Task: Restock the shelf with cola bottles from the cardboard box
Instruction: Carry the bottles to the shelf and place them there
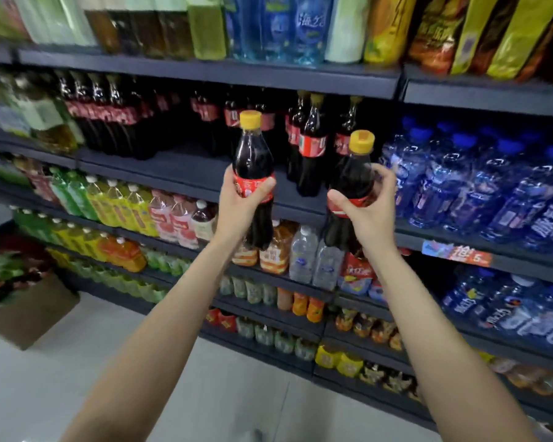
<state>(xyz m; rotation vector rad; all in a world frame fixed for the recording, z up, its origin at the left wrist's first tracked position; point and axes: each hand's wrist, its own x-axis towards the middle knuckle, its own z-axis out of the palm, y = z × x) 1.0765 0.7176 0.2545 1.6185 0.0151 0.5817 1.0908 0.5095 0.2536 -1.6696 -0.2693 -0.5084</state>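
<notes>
My left hand (240, 203) grips a cola bottle (252, 154) with a yellow cap and red label, held upright in front of the dark cola shelf (179, 173). My right hand (371, 209) grips a second cola bottle (355, 173) of the same kind, a little lower and to the right. Both bottles hang in the air short of the shelf. Several cola bottles (310, 145) stand on that shelf behind them, with a bare stretch of shelf between the left and right groups. The cardboard box (29, 314) sits on the floor at the lower left.
Blue water bottles (479, 186) fill the shelf to the right. Green, yellow and pink drinks (122, 205) line the shelves below left. Shelves above and below are packed with bottles. A light tiled floor (205, 393) lies under my arms.
</notes>
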